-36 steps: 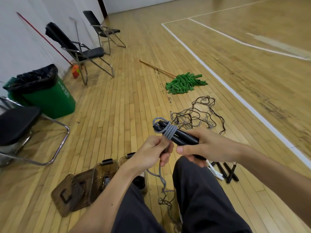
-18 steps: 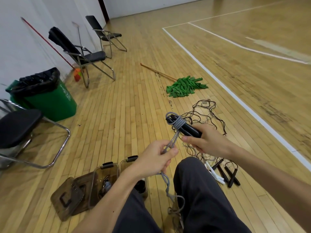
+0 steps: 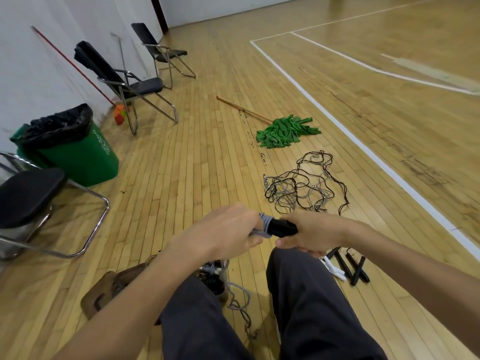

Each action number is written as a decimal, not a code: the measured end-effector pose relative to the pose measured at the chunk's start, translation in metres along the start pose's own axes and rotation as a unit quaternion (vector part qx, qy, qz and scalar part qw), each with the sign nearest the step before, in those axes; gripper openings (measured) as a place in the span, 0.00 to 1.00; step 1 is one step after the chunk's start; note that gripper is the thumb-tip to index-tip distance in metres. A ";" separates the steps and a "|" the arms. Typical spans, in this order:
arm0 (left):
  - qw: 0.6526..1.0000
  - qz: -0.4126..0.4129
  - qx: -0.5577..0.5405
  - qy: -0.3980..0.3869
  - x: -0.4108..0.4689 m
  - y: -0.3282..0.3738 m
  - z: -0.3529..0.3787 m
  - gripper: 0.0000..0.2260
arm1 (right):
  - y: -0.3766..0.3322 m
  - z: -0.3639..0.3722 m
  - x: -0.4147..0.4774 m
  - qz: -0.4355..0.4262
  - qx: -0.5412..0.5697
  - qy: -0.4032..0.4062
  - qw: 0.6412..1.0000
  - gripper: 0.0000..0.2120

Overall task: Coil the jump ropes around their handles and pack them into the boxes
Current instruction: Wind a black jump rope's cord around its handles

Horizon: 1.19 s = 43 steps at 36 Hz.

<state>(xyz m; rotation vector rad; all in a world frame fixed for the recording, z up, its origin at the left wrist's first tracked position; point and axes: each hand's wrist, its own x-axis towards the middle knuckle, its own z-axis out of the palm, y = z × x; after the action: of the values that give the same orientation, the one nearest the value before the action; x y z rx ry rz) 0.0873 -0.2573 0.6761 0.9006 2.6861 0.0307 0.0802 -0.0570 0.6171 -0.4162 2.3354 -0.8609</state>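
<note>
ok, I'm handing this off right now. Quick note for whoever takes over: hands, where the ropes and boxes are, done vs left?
Left hand: grips the grey rope right at the coil.
Right hand: holds the black handles, bundled together.
Done: a few turns of grey rope are round the handle ends; the rest hangs down between the legs.
Left: finish the coil and pack it. The boxes sit on the floor lower left, partly hidden by the left arm. The tangled ropes lie ahead on the floor and the spare handles by the right knee, none coiled.
</note>
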 end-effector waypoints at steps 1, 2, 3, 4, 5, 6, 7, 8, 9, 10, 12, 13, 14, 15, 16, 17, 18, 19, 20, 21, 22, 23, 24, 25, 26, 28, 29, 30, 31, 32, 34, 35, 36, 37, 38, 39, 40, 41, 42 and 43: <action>1.000 0.012 -0.005 -0.010 0.000 0.000 -0.003 0.09 | -0.003 0.000 -0.003 0.003 -0.004 -0.015 1.000 0.07; 0.999 0.023 -0.015 -0.018 0.001 -0.001 -0.006 0.08 | -0.006 0.000 -0.006 0.004 -0.010 -0.028 1.000 0.07; 0.999 0.034 -0.027 -0.023 0.001 -0.001 -0.007 0.08 | -0.008 0.001 -0.009 0.007 -0.019 -0.042 0.999 0.06; 0.998 0.043 -0.037 -0.029 0.002 -0.002 -0.009 0.08 | -0.010 0.003 -0.012 0.009 -0.030 -0.056 0.998 0.06; 0.997 0.050 -0.047 -0.035 0.003 -0.002 -0.010 0.08 | -0.011 0.004 -0.014 0.012 -0.041 -0.070 0.997 0.06; 0.996 0.056 -0.057 -0.042 0.004 -0.003 -0.012 0.08 | -0.013 0.005 -0.017 0.013 -0.053 -0.083 0.995 0.08; 0.995 0.062 -0.068 -0.049 0.005 -0.003 -0.013 0.07 | -0.014 0.006 -0.019 0.012 -0.063 -0.096 0.993 0.10; 0.993 0.068 -0.085 -0.053 0.006 -0.004 -0.014 0.07 | -0.017 0.007 -0.021 0.008 -0.071 -0.109 0.992 0.13; 0.990 0.071 -0.106 -0.057 0.008 -0.004 -0.015 0.08 | -0.019 0.008 -0.024 0.002 -0.075 -0.119 0.990 0.17; 0.987 0.070 -0.131 -0.063 0.009 -0.005 -0.016 0.10 | -0.021 0.010 -0.027 -0.005 -0.079 -0.127 0.989 0.21; 0.980 0.067 -0.167 -0.081 0.011 -0.006 -0.014 0.11 | -0.025 0.011 -0.032 -0.022 -0.090 -0.133 0.987 0.27; 0.978 0.070 -0.174 -0.092 0.012 -0.005 -0.013 0.11 | -0.026 0.012 -0.034 -0.028 -0.099 -0.134 0.986 0.28; 0.975 0.073 -0.182 -0.104 0.013 -0.005 -0.012 0.10 | -0.027 0.013 -0.036 -0.032 -0.107 -0.134 0.985 0.27; 0.970 0.078 -0.197 -0.116 0.014 -0.006 -0.012 0.10 | -0.027 0.014 -0.038 -0.032 -0.112 -0.132 0.984 0.27; 0.965 0.085 -0.214 -0.127 0.015 -0.006 -0.011 0.09 | -0.028 0.015 -0.039 -0.031 -0.112 -0.131 0.985 0.27; 0.959 0.092 -0.230 -0.138 0.015 -0.007 -0.010 0.08 | -0.028 0.017 -0.040 -0.030 -0.105 -0.133 0.985 0.27; 0.954 0.098 -0.243 -0.146 0.015 -0.008 -0.009 0.08 | -0.029 0.018 -0.042 -0.031 -0.094 -0.137 0.986 0.27; 0.950 0.105 -0.252 -0.152 0.015 -0.010 -0.007 0.06 | -0.030 0.018 -0.043 -0.034 -0.083 -0.140 0.986 0.26; 0.947 0.113 -0.257 -0.156 0.015 -0.010 -0.006 0.05 | -0.030 0.019 -0.045 -0.036 -0.073 -0.141 0.987 0.25; 0.944 0.122 -0.263 -0.155 0.015 -0.010 -0.005 0.04 | -0.030 0.019 -0.046 -0.040 -0.064 -0.142 0.987 0.25; 0.943 0.127 -0.269 -0.150 0.015 -0.011 -0.004 0.03 | -0.030 0.018 -0.047 -0.045 -0.052 -0.142 0.987 0.25; 0.942 0.130 -0.276 -0.143 0.015 -0.012 -0.002 0.04 | -0.029 0.018 -0.048 -0.052 -0.037 -0.141 0.988 0.24; 0.940 0.131 -0.284 -0.135 0.014 -0.013 -0.001 0.06 | -0.028 0.017 -0.049 -0.059 -0.020 -0.137 0.989 0.24; 0.937 0.131 -0.299 -0.124 0.013 -0.015 0.001 0.07 | -0.027 0.016 -0.050 -0.064 -0.001 -0.131 0.989 0.23; 0.929 0.130 -0.327 -0.116 0.013 -0.016 0.005 0.06 | -0.026 0.015 -0.051 -0.067 0.016 -0.124 0.990 0.23; 0.895 0.143 -0.409 -0.105 0.013 -0.015 0.013 0.07 | -0.025 0.011 -0.053 -0.075 0.047 -0.114 0.990 0.23; 0.877 0.153 -0.445 -0.096 0.013 -0.014 0.018 0.14 | -0.024 0.008 -0.054 -0.080 0.060 -0.109 0.989 0.22; 0.863 0.153 -0.474 -0.089 0.014 -0.012 0.023 0.20 | -0.023 0.006 -0.054 -0.087 0.071 -0.104 0.988 0.22; 0.851 0.149 -0.498 -0.076 0.014 -0.010 0.027 0.23 | -0.023 0.004 -0.055 -0.093 0.079 -0.098 0.988 0.22; 0.843 0.140 -0.517 -0.058 0.015 -0.008 0.032 0.23 | -0.022 0.002 -0.055 -0.098 0.086 -0.092 0.987 0.23; 0.825 0.124 -0.551 -0.023 0.016 -0.004 0.038 0.18 | -0.021 0.000 -0.054 -0.106 0.101 -0.080 0.986 0.23; 0.817 0.121 -0.563 -0.011 0.017 -0.003 0.040 0.15 | -0.021 -0.001 -0.054 -0.111 0.108 -0.076 0.985 0.23; 0.809 0.117 -0.576 -0.001 0.017 -0.002 0.043 0.11 | -0.020 -0.002 -0.054 -0.116 0.117 -0.073 0.984 0.23; 0.794 0.109 -0.598 0.006 0.018 0.000 0.045 0.08 | -0.020 -0.004 -0.054 -0.121 0.130 -0.071 0.982 0.23; 0.777 0.110 -0.620 0.014 0.017 0.002 0.045 0.07 | -0.020 -0.007 -0.053 -0.128 0.147 -0.069 0.978 0.23; 0.753 0.125 -0.646 0.014 0.016 0.004 0.045 0.06 | -0.019 -0.009 -0.053 -0.135 0.165 -0.069 0.975 0.22; 0.732 0.142 -0.667 0.006 0.015 0.006 0.046 0.03 | -0.019 -0.012 -0.052 -0.143 0.181 -0.067 0.971 0.20; 0.715 0.150 -0.683 -0.002 0.014 0.008 0.046 0.05 | -0.019 -0.014 -0.052 -0.150 0.193 -0.064 0.968 0.19; 0.713 0.141 -0.687 -0.005 0.014 0.009 0.046 0.08 | -0.019 -0.016 -0.052 -0.156 0.201 -0.058 0.965 0.18; 0.717 0.126 -0.686 0.000 0.015 0.010 0.047 0.09 | -0.019 -0.017 -0.051 -0.161 0.207 -0.050 0.964 0.18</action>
<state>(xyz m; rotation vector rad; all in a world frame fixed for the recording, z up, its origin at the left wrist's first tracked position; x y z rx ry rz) 0.0956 -0.2443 0.6285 0.6250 1.6374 1.7556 0.1099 -0.0383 0.6627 -0.6500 1.9532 -1.4124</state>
